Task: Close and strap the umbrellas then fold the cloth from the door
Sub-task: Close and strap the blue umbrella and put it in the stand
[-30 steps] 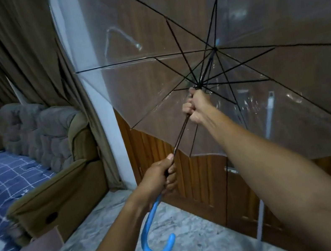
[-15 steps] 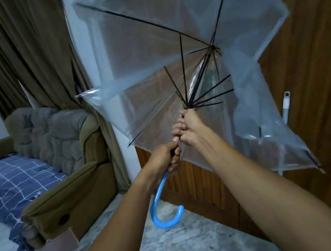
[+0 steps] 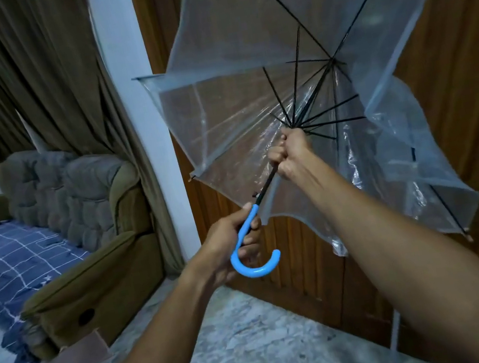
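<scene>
fingers of your left hand [image 3: 230, 243] curl round the blue hook handle [image 3: 256, 272], low and near. your right hand [image 3: 292, 152] is fisted on the black shaft [image 3: 266, 186], just below where the ribs gather. the clear umbrella [image 3: 234, 102] hangs half collapsed before the wooden door [image 3: 475, 107]. a sofa [image 3: 82, 202] sits far left.
</scene>
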The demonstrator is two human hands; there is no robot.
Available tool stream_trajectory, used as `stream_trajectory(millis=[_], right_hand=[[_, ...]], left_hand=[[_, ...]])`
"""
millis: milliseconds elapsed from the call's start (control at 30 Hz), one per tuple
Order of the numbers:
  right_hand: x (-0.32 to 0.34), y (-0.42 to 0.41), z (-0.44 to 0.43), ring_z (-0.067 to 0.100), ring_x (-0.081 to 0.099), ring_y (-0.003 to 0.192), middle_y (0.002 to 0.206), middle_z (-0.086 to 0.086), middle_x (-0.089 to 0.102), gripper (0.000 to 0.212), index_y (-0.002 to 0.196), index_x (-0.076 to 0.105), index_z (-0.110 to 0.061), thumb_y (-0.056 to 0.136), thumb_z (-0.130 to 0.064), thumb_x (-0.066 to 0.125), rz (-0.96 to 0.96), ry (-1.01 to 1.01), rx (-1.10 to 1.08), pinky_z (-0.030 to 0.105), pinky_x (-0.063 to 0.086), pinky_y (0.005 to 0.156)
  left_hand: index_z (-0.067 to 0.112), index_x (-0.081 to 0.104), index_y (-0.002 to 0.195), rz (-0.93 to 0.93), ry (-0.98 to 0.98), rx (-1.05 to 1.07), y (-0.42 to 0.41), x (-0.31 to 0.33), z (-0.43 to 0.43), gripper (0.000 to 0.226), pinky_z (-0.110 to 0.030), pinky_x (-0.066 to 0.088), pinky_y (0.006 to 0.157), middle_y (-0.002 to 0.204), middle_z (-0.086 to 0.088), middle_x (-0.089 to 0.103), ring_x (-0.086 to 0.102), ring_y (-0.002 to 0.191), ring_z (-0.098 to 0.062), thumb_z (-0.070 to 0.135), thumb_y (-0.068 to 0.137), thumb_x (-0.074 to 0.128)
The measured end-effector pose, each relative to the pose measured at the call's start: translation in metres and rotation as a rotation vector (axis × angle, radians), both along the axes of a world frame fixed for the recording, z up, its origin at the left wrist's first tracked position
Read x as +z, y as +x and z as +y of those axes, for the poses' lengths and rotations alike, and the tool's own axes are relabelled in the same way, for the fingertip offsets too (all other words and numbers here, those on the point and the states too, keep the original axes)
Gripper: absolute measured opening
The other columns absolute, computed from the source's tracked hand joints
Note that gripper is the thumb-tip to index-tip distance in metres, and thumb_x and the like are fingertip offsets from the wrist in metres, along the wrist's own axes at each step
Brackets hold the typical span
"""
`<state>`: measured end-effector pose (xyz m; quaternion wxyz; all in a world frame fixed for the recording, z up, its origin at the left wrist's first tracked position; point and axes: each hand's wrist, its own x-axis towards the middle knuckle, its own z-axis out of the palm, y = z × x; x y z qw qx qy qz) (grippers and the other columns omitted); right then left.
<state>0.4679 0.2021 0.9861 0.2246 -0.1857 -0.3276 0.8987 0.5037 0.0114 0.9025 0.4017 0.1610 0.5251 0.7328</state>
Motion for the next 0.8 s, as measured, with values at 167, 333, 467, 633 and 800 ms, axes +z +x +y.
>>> stream_trajectory(millis=[167, 333, 467, 633, 800], right_hand=[[-0.008, -0.001, -0.003, 0.006, 0.019, 0.030, 0.048, -0.006, 0.027, 0.038, 0.065, 0.036, -0.017, 0.102, -0.010, 0.038, 0.045, -0.014, 0.039, 0.017, 0.013, 0.029], [-0.019, -0.003, -0.010, 0.009, 0.037, 0.030, 0.041, -0.004, 0.035, 0.037, 0.068, 0.040, -0.015, 0.105, -0.020, 0.043, 0.046, 0.020, 0.102, 0.019, 0.038, 0.035], [-0.038, 0.009, -0.034, 0.019, 0.067, 0.068, 0.048, -0.002, 0.062, 0.046, 0.065, 0.042, -0.018, 0.108, -0.034, 0.035, 0.039, 0.159, 0.312, 0.035, 0.047, 0.066], [-0.058, 0.013, -0.048, 0.017, 0.070, 0.079, 0.067, 0.002, 0.074, 0.037, 0.073, 0.043, -0.021, 0.107, -0.032, 0.034, 0.078, 0.166, 0.383, 0.033, 0.036, 0.068], [-0.058, 0.018, -0.057, 0.017, 0.068, 0.080, 0.067, 0.002, 0.073, 0.039, 0.072, 0.042, -0.021, 0.108, -0.034, 0.032, 0.043, 0.212, 0.366, 0.036, 0.041, 0.074]], left_hand=[[0.013, 0.046, 0.072, 0.146, -0.135, 0.044, 0.000, 0.003, -0.001, 0.041, -0.019, 0.027, 0.039, 0.052, 0.001, 0.035, 0.030, 0.035, -0.008, 0.036, 0.106, 0.042], [0.017, 0.045, 0.070, 0.260, -0.238, 0.166, -0.004, -0.002, 0.004, 0.043, -0.024, 0.026, 0.046, 0.050, 0.006, 0.034, 0.028, 0.039, -0.009, 0.039, 0.106, 0.040], [0.017, 0.044, 0.069, 0.308, -0.237, 0.274, -0.005, 0.000, 0.023, 0.044, -0.021, 0.024, 0.042, 0.051, 0.003, 0.030, 0.025, 0.036, -0.010, 0.040, 0.106, 0.039], [0.018, 0.041, 0.065, 0.259, -0.198, 0.302, -0.004, 0.000, 0.027, 0.047, -0.020, 0.025, 0.045, 0.047, 0.005, 0.028, 0.025, 0.035, -0.010, 0.040, 0.106, 0.039], [0.019, 0.041, 0.065, 0.256, -0.186, 0.283, -0.005, 0.002, 0.021, 0.046, -0.018, 0.028, 0.043, 0.047, 0.005, 0.028, 0.026, 0.036, -0.010, 0.040, 0.106, 0.040]])
